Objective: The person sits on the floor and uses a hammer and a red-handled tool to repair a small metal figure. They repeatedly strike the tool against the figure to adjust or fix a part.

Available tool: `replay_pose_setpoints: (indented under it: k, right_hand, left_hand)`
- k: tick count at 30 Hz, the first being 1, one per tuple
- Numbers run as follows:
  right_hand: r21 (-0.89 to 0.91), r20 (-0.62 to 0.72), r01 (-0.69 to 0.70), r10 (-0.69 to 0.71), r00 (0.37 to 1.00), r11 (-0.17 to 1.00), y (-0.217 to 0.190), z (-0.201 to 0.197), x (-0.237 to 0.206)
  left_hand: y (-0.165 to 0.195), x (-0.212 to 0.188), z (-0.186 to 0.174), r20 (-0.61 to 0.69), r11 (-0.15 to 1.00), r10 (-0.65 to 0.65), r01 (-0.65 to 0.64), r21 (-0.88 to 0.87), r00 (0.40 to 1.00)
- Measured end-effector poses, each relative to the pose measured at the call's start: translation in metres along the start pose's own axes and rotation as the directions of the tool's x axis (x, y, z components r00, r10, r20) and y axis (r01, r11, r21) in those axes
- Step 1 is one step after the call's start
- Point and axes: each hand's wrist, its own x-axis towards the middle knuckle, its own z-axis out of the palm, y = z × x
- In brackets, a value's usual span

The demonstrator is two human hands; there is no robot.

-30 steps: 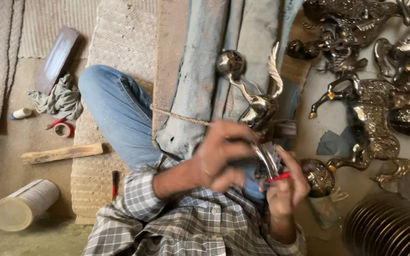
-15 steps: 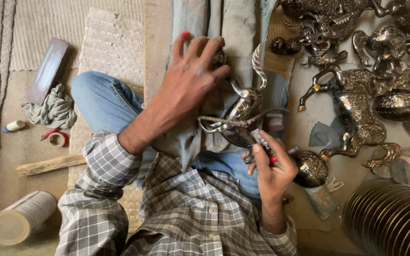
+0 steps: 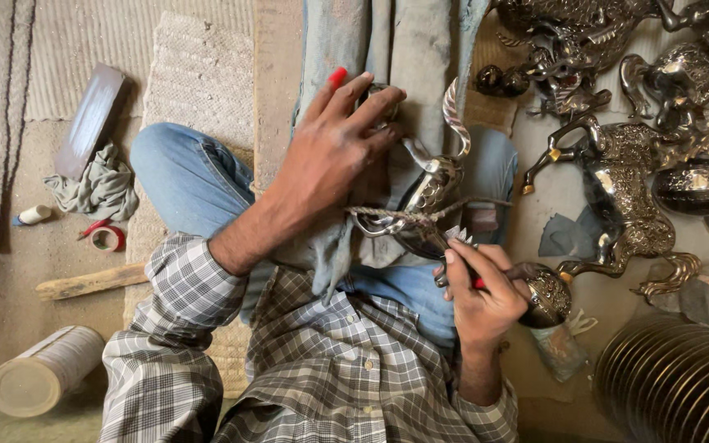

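A shiny metal animal figurine (image 3: 427, 190) with a curved horn lies across my lap on a grey cloth (image 3: 346, 49). My left hand (image 3: 334, 148) reaches forward and rests on the figurine's far end, fingers spread over it. My right hand (image 3: 479, 289) is closed on a small tool with a red handle (image 3: 478, 283), its tip at the figurine's near part. A cord (image 3: 387, 212) is wrapped around the figurine's middle.
Several metal horse figurines (image 3: 625, 189) lie at the right. A ribbed metal vessel (image 3: 674, 385) sits at lower right. At the left are a rag (image 3: 96, 189), a red tape roll (image 3: 108, 238), a wooden stick (image 3: 88, 281), a cylinder tin (image 3: 43, 369) and a flat block (image 3: 90, 119).
My left hand has moved from near my right hand up to the figurine's far end. The view has shifted slightly.
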Motion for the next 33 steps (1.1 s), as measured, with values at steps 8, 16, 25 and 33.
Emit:
replay_pose_setpoints:
  k: [8, 16, 25, 33]
  right_hand:
    - [-0.182, 0.300, 0.230, -0.169, 0.939, 0.956, 0.010, -0.023, 0.003]
    - [0.261, -0.205, 0.273, -0.223, 0.953, 0.926, -0.002, -0.049, 0.002]
    - [0.253, -0.171, 0.572, -0.545, 0.821, 0.781, 0.039, -0.027, -0.021]
    - [-0.212, 0.281, -0.263, 0.317, 0.906, 0.941, 0.130, -0.031, -0.015]
  left_hand:
    - [0.009, -0.008, -0.006, 0.095, 0.998, -0.067, 0.066, 0.019, 0.993]
    - [0.072, -0.023, -0.038, -0.039, 0.990, 0.101, -0.104, -0.098, 0.994]
    - [0.133, -0.036, -0.030, 0.133, 0.811, 0.221, -0.107, -0.575, 0.966]
    - [0.044, -0.017, -0.043, 0.067, 0.377, -0.319, 0.191, -0.906, 0.945]
